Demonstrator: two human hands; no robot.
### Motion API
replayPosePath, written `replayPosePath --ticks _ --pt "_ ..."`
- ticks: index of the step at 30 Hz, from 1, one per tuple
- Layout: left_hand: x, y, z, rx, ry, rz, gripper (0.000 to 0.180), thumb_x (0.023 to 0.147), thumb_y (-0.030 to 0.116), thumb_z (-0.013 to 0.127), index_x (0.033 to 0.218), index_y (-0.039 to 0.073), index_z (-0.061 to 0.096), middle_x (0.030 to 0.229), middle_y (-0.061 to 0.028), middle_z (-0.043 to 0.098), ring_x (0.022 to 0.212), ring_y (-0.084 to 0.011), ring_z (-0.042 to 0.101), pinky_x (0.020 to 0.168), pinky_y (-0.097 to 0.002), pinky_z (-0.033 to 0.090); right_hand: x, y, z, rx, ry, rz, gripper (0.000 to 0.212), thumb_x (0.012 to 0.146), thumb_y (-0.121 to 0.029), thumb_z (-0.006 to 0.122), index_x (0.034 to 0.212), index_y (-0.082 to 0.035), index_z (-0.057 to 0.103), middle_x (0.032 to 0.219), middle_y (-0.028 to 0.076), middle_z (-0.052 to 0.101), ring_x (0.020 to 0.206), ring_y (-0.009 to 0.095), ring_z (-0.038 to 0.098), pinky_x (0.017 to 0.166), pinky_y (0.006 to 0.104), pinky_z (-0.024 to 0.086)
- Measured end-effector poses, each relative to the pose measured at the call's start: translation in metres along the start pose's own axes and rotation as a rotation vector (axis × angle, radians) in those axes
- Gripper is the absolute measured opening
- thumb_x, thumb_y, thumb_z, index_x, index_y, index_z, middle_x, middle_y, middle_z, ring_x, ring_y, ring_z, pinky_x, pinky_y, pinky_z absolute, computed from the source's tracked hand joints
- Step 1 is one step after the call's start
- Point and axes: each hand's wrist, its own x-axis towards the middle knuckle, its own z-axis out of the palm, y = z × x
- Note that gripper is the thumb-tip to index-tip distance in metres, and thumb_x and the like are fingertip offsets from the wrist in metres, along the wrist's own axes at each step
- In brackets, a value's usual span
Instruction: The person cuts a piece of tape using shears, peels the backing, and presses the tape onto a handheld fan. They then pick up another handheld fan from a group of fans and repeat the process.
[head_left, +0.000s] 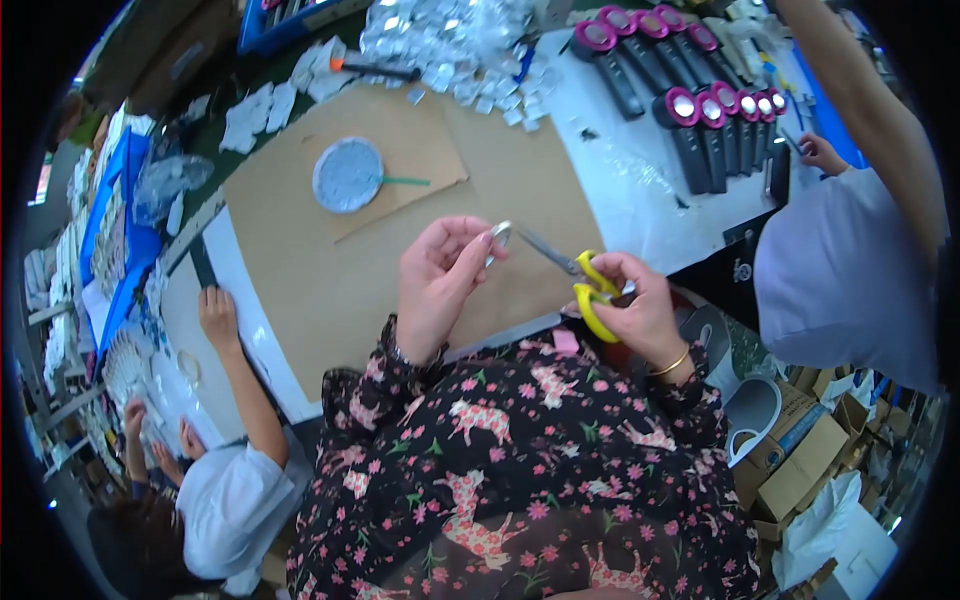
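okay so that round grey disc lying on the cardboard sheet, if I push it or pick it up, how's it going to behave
The grey disc lies flat on the cardboard sheet, so it would probably slide rather than roll. It looks thin, so likely light for its size, and perhaps a bit bendy. The green stick jutting from its edge might snag or turn it when pushed; whether the two are joined is unclear.

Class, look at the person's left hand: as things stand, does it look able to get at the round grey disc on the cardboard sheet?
Probably yes. The round grey disc lies uncovered on the cardboard sheet, ahead of the left hand, with nothing between. But that hand already pinches a small clear piece against the scissors.
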Motion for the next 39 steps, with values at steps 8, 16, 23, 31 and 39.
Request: replayPosePath --ticks 8,16,23,31,39 --pt "-0.0018 0.0003 -0.0025 0.009 -0.012 -0.028 0.018 0.103 0.012 0.065 0.115 -0.002 0.064 0.094 -0.0068 0.075 0.074 -0.0029 0.061 0.063 -0.0174 0.046 0.0037 -0.0068 0.0019 -0.172 -0.042 -0.092 0.034 0.082 -0.003 0.083 0.112 0.002 0.067 0.101 0.006 0.071 0.094 0.012 0.068 0.086 0.028 0.055" --pt "-0.0033 0.001 0.0015 -0.001 -0.002 -0.041 0.014 0.103 0.009 0.063 0.112 -0.002 0.066 0.089 -0.0064 0.074 0.065 -0.0015 0.053 0.056 -0.0166 0.039 0.0027 -0.0058 0.0057 -0.081 -0.019 -0.017 0.036 0.08 -0.007 0.085 0.11 0.004 0.069 0.104 0.011 0.073 0.093 0.017 0.072 0.083 0.0312 0.057" --pt "-0.0032 -0.0002 0.0014 -0.02 -0.007 -0.049 0.013 0.103 0.009 0.063 0.112 -0.002 0.066 0.087 -0.0059 0.073 0.064 -0.0014 0.054 0.055 -0.0167 0.038 0.0042 -0.008 0.0054 -0.161 -0.036 -0.067 0.038 0.08 -0.008 0.087 0.11 0.003 0.068 0.098 0.008 0.073 0.088 0.012 0.069 0.081 0.0281 0.057" --pt "-0.002 -0.0003 0.0022 -0.029 -0.012 -0.048 0.013 0.103 0.009 0.064 0.111 -0.001 0.066 0.085 -0.0049 0.072 0.064 -0.0011 0.054 0.054 -0.0165 0.037 0.0037 -0.0091 0.0054 -0.099 -0.035 -0.027 0.038 0.079 -0.01 0.088 0.109 0.002 0.068 0.096 0.008 0.075 0.087 0.012 0.07 0.081 0.0281 0.057" --pt "-0.0019 -0.0026 0.0015 -0.034 -0.015 -0.05 0.012 0.103 0.009 0.064 0.111 0.0 0.066 0.085 -0.0048 0.072 0.063 -0.0008 0.053 0.053 -0.0164 0.036 0.0039 -0.0109 0.0048 -0.046 -0.051 0.01 0.036 0.08 -0.007 0.086 0.11 0.003 0.067 0.097 0.008 0.075 0.088 0.012 0.07 0.082 0.0279 0.056"
